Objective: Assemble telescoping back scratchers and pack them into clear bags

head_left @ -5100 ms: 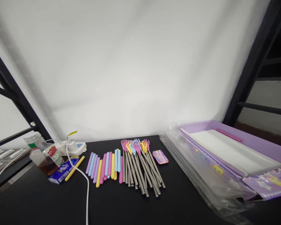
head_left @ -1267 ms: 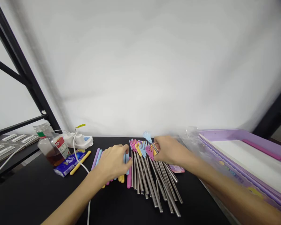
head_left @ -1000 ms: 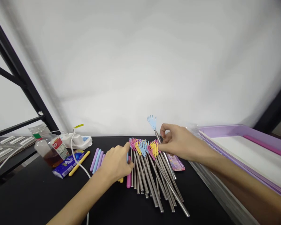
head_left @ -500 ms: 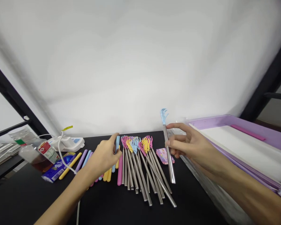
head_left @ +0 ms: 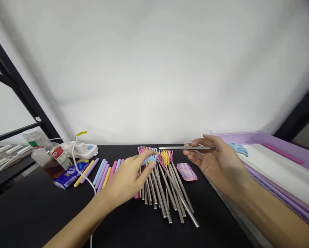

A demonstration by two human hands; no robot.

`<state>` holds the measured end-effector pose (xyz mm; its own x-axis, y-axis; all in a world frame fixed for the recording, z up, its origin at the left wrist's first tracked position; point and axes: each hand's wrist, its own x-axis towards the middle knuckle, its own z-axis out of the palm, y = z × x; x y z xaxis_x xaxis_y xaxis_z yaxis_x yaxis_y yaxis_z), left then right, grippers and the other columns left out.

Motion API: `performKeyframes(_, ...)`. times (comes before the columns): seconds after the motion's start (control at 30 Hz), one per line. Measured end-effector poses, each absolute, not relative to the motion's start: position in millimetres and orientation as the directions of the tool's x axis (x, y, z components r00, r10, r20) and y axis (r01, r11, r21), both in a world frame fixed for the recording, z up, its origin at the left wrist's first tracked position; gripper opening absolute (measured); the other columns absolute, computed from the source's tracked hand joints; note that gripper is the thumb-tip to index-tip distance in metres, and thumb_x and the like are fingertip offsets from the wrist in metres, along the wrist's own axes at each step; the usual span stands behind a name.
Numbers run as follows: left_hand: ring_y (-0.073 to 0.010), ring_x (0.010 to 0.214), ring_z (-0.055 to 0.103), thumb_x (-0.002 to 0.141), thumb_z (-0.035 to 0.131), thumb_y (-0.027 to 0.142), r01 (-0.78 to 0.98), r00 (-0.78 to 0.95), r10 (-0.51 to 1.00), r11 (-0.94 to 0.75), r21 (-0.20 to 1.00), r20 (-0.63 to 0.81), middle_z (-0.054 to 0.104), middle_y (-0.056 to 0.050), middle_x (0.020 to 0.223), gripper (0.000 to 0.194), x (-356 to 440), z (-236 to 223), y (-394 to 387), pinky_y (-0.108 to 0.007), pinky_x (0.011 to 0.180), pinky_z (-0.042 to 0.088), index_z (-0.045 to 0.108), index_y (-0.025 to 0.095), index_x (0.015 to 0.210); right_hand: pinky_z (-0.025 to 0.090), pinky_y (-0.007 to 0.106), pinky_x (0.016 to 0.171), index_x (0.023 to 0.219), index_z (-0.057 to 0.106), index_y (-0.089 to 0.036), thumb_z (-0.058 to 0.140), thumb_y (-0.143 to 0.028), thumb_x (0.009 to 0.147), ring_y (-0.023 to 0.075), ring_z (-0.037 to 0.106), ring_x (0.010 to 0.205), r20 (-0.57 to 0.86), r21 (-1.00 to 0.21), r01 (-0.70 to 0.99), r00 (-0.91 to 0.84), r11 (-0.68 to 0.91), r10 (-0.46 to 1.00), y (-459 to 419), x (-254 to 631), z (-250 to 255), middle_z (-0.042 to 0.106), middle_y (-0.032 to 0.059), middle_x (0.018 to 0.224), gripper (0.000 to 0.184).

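My right hand [head_left: 217, 162] grips a steel back scratcher [head_left: 185, 148] and holds it level above the table. Its blue claw head [head_left: 239, 148] points right, its bare end left. My left hand [head_left: 127, 179] pinches a light blue handle sleeve [head_left: 148, 159] just above the pile, a short gap from the rod's bare end. Below both hands lies a pile of steel back scratchers [head_left: 167, 193] with pink, yellow and blue claw heads. A row of pastel handle sleeves [head_left: 103, 170] lies to the left of the pile.
A small pink packet [head_left: 187, 171] lies right of the pile. A purple tray [head_left: 268, 139] on clear plastic bags fills the right side. At the left are a bottle [head_left: 47, 156], a blue tissue pack [head_left: 70, 174], a white power strip [head_left: 79, 150] with its cable, and a black frame.
My right hand lifted a blue-headed scratcher from the pile and turned it from upright to level. My left hand picked a blue sleeve from the row and brought it towards the rod's end.
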<state>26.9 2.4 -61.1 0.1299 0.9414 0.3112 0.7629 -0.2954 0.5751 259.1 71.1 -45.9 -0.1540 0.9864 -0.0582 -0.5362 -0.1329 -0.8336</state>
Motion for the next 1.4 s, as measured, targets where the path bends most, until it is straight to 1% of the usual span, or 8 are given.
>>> performKeyframes(0.17,-0.0164,0.114,0.061,0.102,0.043,0.038,0.749,0.275,0.875,-0.455,0.481,0.398,0.065,0.002,0.127,0.033,21.7,-74.8,4.7,-0.029,0.100,0.046,0.057,0.031,0.132,0.060,0.026,0.067,0.070,0.068,-0.016,0.064,-0.039,0.087,0.0189,0.069,0.073,-0.003,-0.869,-0.479,-0.245,-0.124,0.969,65.2,263.1,-62.3,0.068,0.0091,0.086,0.028)
performKeyframes(0.37,-0.0167,0.105,0.063,0.103,0.043,0.035,0.765,0.279,0.859,-0.469,0.441,0.430,0.067,-0.002,0.115,0.035,25.3,-80.6,3.7,-0.030,0.092,0.049,0.056,0.028,0.134,0.058,0.027,0.068,0.072,0.067,-0.016,0.062,-0.045,0.090,0.0181,0.067,0.069,0.076,-0.906,-0.419,-0.278,-0.050,0.957,55.2,265.2,-67.3,0.068,0.0085,0.082,0.034)
performKeyframes(0.47,-0.0171,0.097,0.063,0.102,0.045,0.034,0.782,0.305,0.817,-0.508,0.360,0.489,0.069,-0.004,0.103,0.031,24.3,-79.4,3.1,-0.029,0.087,0.050,0.061,0.024,0.127,0.056,0.027,0.068,0.075,0.066,-0.015,0.057,-0.045,0.093,0.0174,0.067,0.068,0.128,-0.908,-0.419,-0.309,-0.014,0.942,55.2,265.7,-64.1,0.068,0.0072,0.079,0.036)
performKeyframes(0.57,-0.0171,0.086,0.063,0.101,0.046,0.033,0.802,0.356,0.761,-0.547,0.242,0.543,0.067,-0.005,0.088,0.028,22.4,-78.0,3.2,-0.028,0.079,0.051,0.065,0.019,0.117,0.049,0.024,0.050,0.075,0.063,-0.015,0.054,-0.050,0.094,0.0151,0.061,0.051,0.145,-0.933,-0.361,-0.354,0.008,0.924,57.0,268.7,-63.9,0.063,0.0043,0.062,0.041)
performKeyframes(0.67,-0.0161,0.080,0.061,0.102,0.045,0.032,0.805,0.386,0.737,-0.563,0.188,0.555,0.065,-0.005,0.084,0.027,21.7,-76.6,3.6,-0.026,0.074,0.049,0.065,0.018,0.114,0.038,0.022,0.038,0.076,0.060,-0.016,0.055,-0.054,0.092,0.0133,0.053,0.037,0.123,-0.947,-0.321,-0.390,-0.010,0.913,57.5,270.8,-65.9,0.059,0.0012,0.053,0.042)
performKeyframes(1.13,-0.0157,0.081,0.061,0.101,0.046,0.035,0.818,0.318,0.833,-0.482,0.314,0.453,0.067,-0.004,0.089,0.029,19.6,-79.2,0.6,-0.026,0.075,0.044,0.067,0.019,0.113,0.044,0.024,0.041,0.078,0.054,-0.017,0.056,-0.057,0.090,0.0155,0.058,0.040,0.169,-0.935,-0.355,-0.395,0.019,0.903,50.9,262.0,-69.1,0.064,0.0021,0.056,0.041)
performKeyframes(1.27,-0.0165,0.092,0.063,0.100,0.047,0.039,0.786,0.316,0.852,-0.482,0.388,0.418,0.070,-0.004,0.101,0.031,17.6,-72.4,-1.0,-0.026,0.083,0.043,0.068,0.020,0.112,0.046,0.025,0.041,0.078,0.055,-0.017,0.057,-0.055,0.090,0.0173,0.061,0.042,0.200,-0.931,-0.362,-0.414,0.041,0.888,52.1,262.2,-70.9,0.066,0.0042,0.059,0.040)
performKeyframes(1.4,-0.0134,0.073,0.057,0.101,0.045,0.044,0.787,0.335,0.895,-0.438,0.435,0.295,0.067,0.000,0.081,0.036,22.1,-56.8,-4.5,-0.026,0.075,0.038,0.070,0.020,0.097,0.047,0.026,0.041,0.079,0.056,-0.017,0.054,-0.053,0.093,0.0169,0.060,0.040,0.244,-0.922,-0.382,-0.435,0.067,0.867,54.0,262.9,-72.8,0.066,0.0041,0.057,0.039)
